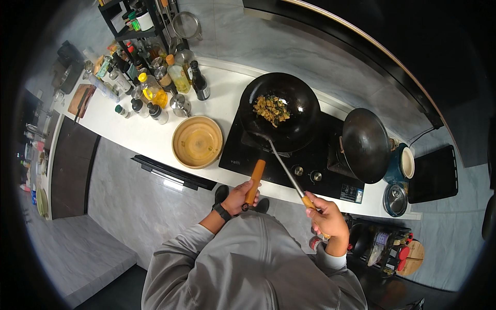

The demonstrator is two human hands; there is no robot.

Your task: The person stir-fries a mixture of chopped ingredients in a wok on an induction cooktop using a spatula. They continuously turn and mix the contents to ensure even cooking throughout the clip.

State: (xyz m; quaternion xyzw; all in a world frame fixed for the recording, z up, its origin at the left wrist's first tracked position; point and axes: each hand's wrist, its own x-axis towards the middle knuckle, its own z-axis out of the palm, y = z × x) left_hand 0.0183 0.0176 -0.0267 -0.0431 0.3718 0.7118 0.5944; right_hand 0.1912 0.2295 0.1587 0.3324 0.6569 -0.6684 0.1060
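My left hand point(237, 198) grips a wooden handle point(256, 176), which points at the near side of a black wok point(306, 124) on the hob. My right hand point(328, 220) is closed around the wooden end of a long metal-shafted cooking utensil point(287, 169). The shaft slants up and left over the hob, and its head rests at the wok's near wall, too dark to tell its shape. Browned, chopped food with dark green bits point(271, 109) sits in a small heap on the wok's left side.
A tan bowl point(198, 142) stands left of the black gas hob point(248, 155). Bottles of oil and sauce point(154, 93) crowd the white counter behind it. On the right burner leans a second dark pan point(365, 145), near a teal pot point(401, 162). A knife lies on a wooden board point(80, 100).
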